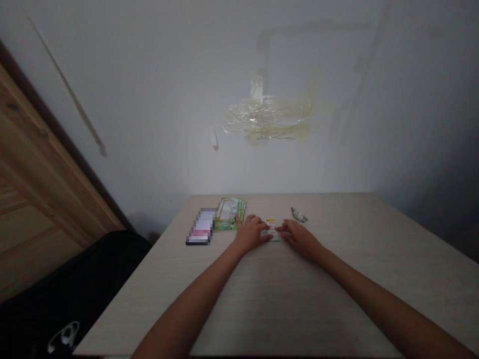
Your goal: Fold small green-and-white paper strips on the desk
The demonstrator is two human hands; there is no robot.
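Observation:
A small flat white card or packet with a yellow patch at its top lies on the table between my hands. My left hand rests over its left side, fingers spread and pressing down on it; the fingers cover part of it. From the right, my right hand reaches to the opposite edge with a finger stretched out, its tip touching or very close to the card. Just beyond my left hand is a fanned pile of green-and-white packets, close to the left fingers.
A phone with a blurred screen lies left of the pile. A crumpled green-and-white wrapper sits behind my right hand. The pale wooden table meets a wall with peeling tape. A black bag stands at the left.

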